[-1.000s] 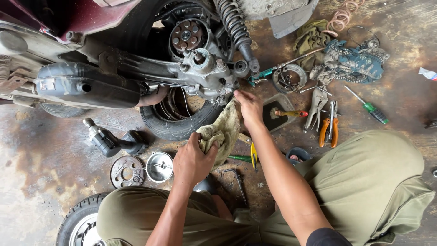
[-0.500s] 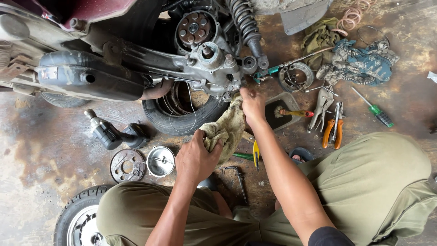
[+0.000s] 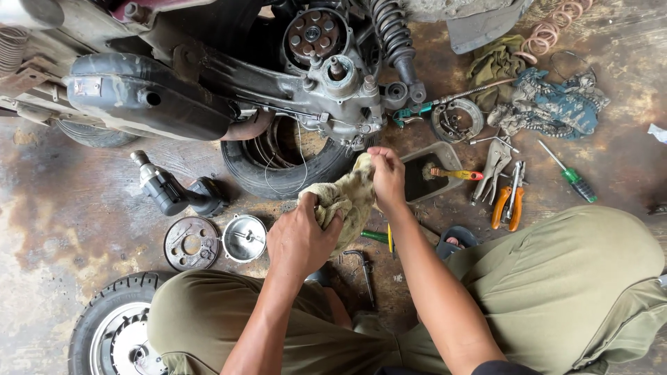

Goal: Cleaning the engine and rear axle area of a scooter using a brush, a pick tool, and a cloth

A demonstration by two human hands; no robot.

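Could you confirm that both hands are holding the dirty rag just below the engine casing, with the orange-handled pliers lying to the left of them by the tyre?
Not quite: the orange-handled pliers lie to the right of the hands, beside the dark tray, as the head view shows. The left hand and right hand do hold the dirty rag below the engine casing.

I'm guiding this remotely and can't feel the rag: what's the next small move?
Probably bring the rag up against the grey engine casing just above it. Both the left hand and right hand grip the cloth, bunched between them and held just below the casing's lower edge.
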